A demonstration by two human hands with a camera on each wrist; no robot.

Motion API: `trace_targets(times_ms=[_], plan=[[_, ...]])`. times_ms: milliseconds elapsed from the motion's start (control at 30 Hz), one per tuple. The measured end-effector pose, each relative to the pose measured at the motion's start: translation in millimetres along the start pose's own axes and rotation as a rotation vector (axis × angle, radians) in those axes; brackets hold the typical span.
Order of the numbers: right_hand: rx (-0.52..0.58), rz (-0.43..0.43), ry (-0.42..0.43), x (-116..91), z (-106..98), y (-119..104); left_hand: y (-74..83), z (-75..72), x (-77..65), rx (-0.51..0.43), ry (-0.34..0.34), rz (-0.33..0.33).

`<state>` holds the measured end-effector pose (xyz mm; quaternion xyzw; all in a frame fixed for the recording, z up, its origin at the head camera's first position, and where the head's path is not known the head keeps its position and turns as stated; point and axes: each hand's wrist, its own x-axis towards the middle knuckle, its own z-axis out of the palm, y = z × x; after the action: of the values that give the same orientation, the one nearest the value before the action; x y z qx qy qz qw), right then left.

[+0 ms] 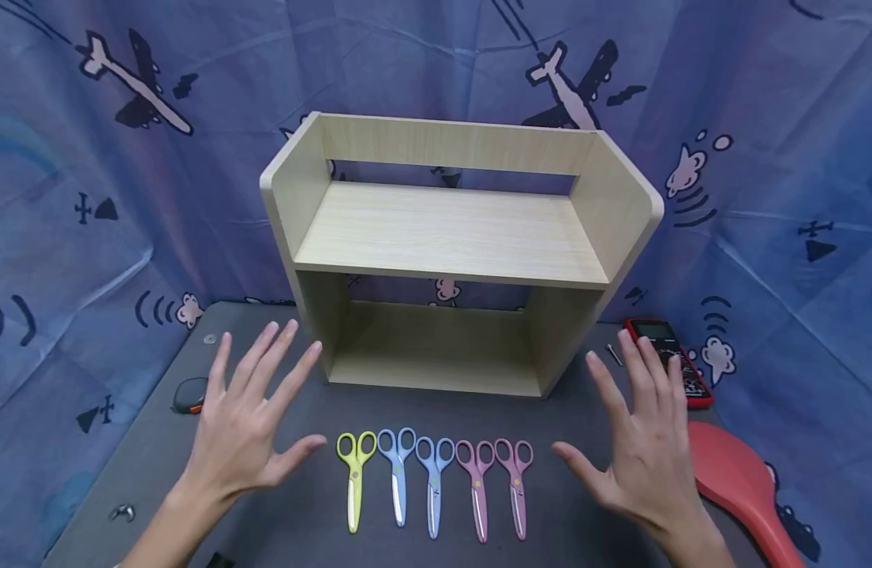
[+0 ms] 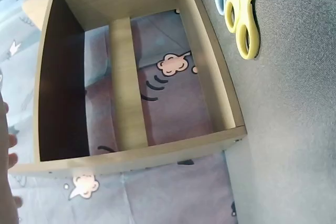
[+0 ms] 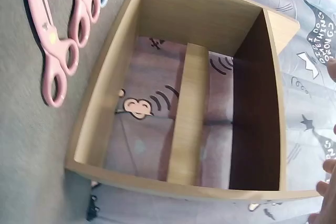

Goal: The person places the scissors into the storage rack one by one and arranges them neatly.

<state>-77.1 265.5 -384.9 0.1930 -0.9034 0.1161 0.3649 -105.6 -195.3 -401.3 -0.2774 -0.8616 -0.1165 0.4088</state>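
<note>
Both hands hover over the dark table with fingers spread and nothing in them. The left hand (image 1: 240, 430) is left of a row of scissors, and the right hand (image 1: 649, 457) is on the row's other side. From left to right lie yellow-green scissors (image 1: 354, 477), two blue pairs of scissors (image 1: 398, 481) and two pink pairs of scissors (image 1: 477, 497), handles toward the back, blades toward the front. Behind the row stands a two-tier light wooden shelf (image 1: 450, 272), its tiers bare. The left wrist view shows the yellow scissors (image 2: 245, 19); the right wrist view, pink scissors (image 3: 50, 40).
At the right are a red-and-black multimeter (image 1: 670, 359), a small metal bolt-like piece (image 1: 614, 355) and a large red rounded object with a handle (image 1: 741, 481). On the left lie a dark tape-measure-like item (image 1: 189, 396) and a metal wing nut (image 1: 122, 513). A printed blue curtain (image 1: 215, 197) hangs behind.
</note>
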Motion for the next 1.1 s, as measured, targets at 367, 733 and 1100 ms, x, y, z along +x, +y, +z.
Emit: trace_targets(times_ms=[367,733,1100], plan=[[0.394,0.158,-0.284,-7.5,17.1,-5.5,-15.1,25.3,3.0,-0.381,0.174,-0.173],[0.754,0.234,-0.696,-24.2,58.2,25.5,-46.8,51.8,-5.3,-0.800,0.141,-0.610],[0.831,0.149,-0.948,-39.0,94.7,52.9,-64.5,80.2,-9.9,-0.814,0.047,-0.785]])
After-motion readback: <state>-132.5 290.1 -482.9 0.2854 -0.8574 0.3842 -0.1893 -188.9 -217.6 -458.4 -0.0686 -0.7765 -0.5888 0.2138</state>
